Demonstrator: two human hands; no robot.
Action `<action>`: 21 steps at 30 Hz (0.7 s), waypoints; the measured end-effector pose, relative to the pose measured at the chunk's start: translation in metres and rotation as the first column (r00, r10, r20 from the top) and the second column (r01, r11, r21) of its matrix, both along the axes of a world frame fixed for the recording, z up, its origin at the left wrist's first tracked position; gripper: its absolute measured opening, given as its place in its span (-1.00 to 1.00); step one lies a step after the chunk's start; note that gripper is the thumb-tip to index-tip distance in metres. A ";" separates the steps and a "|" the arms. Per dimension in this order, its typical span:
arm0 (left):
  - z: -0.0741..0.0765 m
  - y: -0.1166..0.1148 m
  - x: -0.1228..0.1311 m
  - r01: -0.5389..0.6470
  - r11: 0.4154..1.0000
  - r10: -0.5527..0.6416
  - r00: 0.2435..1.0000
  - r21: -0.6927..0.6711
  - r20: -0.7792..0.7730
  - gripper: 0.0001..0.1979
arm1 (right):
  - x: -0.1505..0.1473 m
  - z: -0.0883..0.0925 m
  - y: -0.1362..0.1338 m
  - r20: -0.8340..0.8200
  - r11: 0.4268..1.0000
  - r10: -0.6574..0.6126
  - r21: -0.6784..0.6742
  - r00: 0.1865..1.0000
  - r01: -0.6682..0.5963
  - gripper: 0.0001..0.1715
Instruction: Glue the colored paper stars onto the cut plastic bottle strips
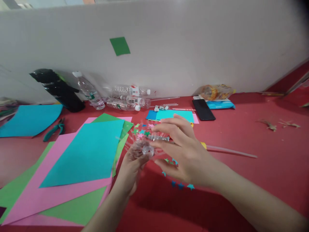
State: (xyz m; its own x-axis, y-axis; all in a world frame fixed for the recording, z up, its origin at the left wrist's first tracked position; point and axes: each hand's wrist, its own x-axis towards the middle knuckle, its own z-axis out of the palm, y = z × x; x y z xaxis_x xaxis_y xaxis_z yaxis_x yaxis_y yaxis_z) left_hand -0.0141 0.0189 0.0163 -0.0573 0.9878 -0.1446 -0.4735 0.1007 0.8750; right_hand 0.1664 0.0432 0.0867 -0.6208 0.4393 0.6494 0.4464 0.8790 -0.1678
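From far off, I see the clear plastic piece (147, 150) above the red desk (154, 209), in my left hand (131, 166). That grip is pinched around it, near its round middle. My right hand (185, 151) is just beside it, fingers loose and apart, and I see nothing held in it — I can't tell if a fingertip touches the plastic.

The cutting looks done on this piece: thin strips spread out around it. Some stars are made too. The blue stars (181, 186) lie loose on the desk, not joined to the plastic. More small stars (147, 133) show behind it — I can't tell if they are stuck on or just lying there. So I'd say it is partly made.

The blue paper (89, 151), pink paper (60, 196) and green paper (77, 206) lie piled on the left in big sheets. The bottles (127, 104) by the wall look uncut.
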 end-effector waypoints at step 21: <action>0.000 -0.001 0.000 -0.044 0.999 0.044 0.999 0.001 -0.027 -0.61 | 0.000 0.001 -0.001 0.004 0.997 -0.033 0.073 0.999 0.033 -0.72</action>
State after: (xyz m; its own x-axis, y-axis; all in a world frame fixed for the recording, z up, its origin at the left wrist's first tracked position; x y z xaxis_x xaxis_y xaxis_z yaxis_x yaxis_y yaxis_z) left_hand -0.0136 0.0181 0.0160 -0.1043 0.9843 -0.1420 -0.4539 0.0800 0.8875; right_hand 0.1665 0.0422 0.0881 -0.6099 0.4112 0.6775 0.4760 0.8735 -0.1016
